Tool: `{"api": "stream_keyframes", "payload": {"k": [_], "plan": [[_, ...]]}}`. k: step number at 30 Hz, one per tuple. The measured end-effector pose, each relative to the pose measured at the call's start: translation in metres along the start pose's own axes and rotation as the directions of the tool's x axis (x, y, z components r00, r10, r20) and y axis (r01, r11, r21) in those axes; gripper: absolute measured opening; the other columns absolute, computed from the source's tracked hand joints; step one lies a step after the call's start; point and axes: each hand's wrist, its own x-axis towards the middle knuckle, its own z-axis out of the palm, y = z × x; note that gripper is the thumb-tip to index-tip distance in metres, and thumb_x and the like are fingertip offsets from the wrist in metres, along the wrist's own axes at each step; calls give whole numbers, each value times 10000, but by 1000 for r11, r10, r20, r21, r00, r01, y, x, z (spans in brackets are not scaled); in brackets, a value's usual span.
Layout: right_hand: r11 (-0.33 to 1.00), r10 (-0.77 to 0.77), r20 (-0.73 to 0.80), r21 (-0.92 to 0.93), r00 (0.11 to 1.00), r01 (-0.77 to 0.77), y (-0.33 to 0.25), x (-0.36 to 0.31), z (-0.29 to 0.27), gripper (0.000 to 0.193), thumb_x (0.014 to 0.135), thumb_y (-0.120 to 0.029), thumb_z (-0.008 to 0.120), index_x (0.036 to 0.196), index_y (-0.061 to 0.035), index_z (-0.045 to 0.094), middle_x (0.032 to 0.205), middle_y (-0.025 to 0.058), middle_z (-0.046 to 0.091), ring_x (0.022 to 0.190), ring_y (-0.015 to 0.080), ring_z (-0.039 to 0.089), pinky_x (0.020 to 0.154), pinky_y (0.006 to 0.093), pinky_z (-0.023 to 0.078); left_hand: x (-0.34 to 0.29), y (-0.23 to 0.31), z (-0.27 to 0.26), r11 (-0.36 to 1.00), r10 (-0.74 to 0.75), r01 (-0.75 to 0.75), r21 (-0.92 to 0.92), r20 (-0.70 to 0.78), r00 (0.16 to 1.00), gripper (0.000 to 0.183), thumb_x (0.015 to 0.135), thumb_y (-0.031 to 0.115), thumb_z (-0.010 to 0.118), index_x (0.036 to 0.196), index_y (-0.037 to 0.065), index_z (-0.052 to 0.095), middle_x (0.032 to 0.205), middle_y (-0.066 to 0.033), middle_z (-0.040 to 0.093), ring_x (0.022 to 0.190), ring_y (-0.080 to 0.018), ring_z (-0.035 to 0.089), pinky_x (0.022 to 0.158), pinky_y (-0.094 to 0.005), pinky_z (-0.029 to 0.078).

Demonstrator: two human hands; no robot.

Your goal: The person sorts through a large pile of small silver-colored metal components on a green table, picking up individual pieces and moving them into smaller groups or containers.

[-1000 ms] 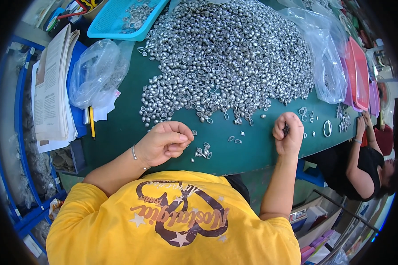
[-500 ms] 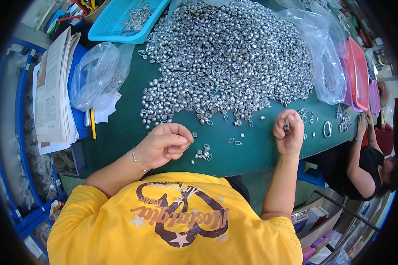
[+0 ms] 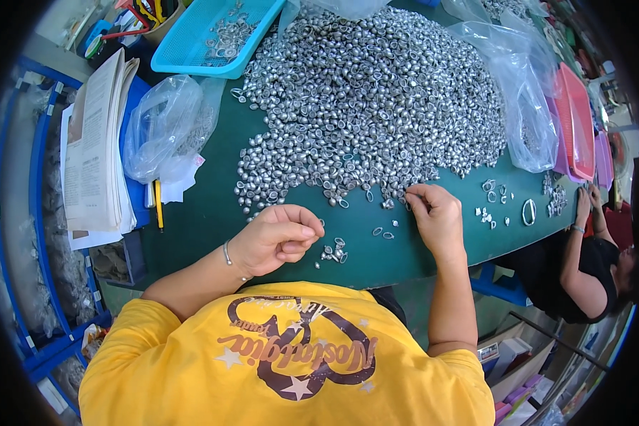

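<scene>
A large heap of small silver oval metal pieces (image 3: 383,99) covers the middle of the green table. At its front edge, my right hand (image 3: 439,219) reaches down with thumb and forefinger pinched at a small oval metal piece; its other fingers are curled under and hidden. My left hand (image 3: 275,241), with a thin bracelet at the wrist, is held closed in front of the heap's left side. A tiny silver bit shows by its fingertips, but I cannot tell what it grips. Between my hands lie a small cluster of metal pieces (image 3: 334,250) and a few loose oval rings (image 3: 383,233).
A blue basket (image 3: 167,66) with metal parts stands far left, near a clear plastic bag (image 3: 165,128), papers (image 3: 96,142) and a yellow pencil (image 3: 159,206). On the right are another plastic bag (image 3: 529,106), a red basket (image 3: 576,121), sorted small parts and a seated person (image 3: 589,266).
My right hand has moved left and onto the heap's front edge, uncovering small pieces on the table where it was. My left hand keeps its closed shape. The whole view has shifted slightly.
</scene>
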Motion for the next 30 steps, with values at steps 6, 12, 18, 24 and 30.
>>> {"api": "stream_keyframes", "payload": {"k": [6, 12, 18, 24, 30], "plan": [[975, 205, -12, 88, 979, -203, 4, -4, -12, 90, 725, -23, 626, 809, 8, 639, 666, 116, 606, 533, 145, 552, 522, 255, 448, 0, -1, 1, 1000, 5, -5, 2, 18, 1000, 104, 808, 9, 493, 864, -8, 579, 650, -30, 443, 499, -59, 337, 438, -176, 272], [999, -15, -22, 42, 1000, 16, 3, -3, -11, 60, 725, -40, 627, 782, -26, 638, 668, 110, 585, 554, 219, 561, 520, 292, 449, 2, -2, 2, 1000, -10, 10, -2, 23, 1000, 112, 812, 6, 486, 869, -3, 582, 647, -27, 436, 503, -62, 329, 439, -175, 272], [984, -100, -18, -151, 995, 96, 0, -2, -2, 39, 735, -65, 622, 767, -46, 636, 647, 103, 570, 567, 228, 564, 525, 315, 448, 3, -4, -3, 999, -17, 19, -37, 54, 998, 110, 820, 4, 497, 888, -17, 582, 696, -34, 480, 514, -47, 363, 437, -154, 298], [186, 240, 333, 906, 912, -380, 21, -5, -17, 76, 772, -42, 579, 743, 27, 585, 582, 5, 500, 439, 58, 405, 381, 186, 278, 2, -3, -2, 1000, -11, 11, -1, 37, 999, 114, 816, 14, 486, 876, -1, 582, 646, -26, 432, 501, -63, 329, 437, -175, 269], [875, 311, 118, 350, 943, -333, 0, -4, -2, 128, 754, -92, 650, 742, 33, 624, 582, 11, 565, 491, 76, 484, 451, 208, 372, 4, -3, -3, 1000, -2, 2, -2, 39, 999, 104, 817, 20, 491, 869, -3, 578, 644, -26, 430, 501, -65, 333, 436, -177, 271]]}}
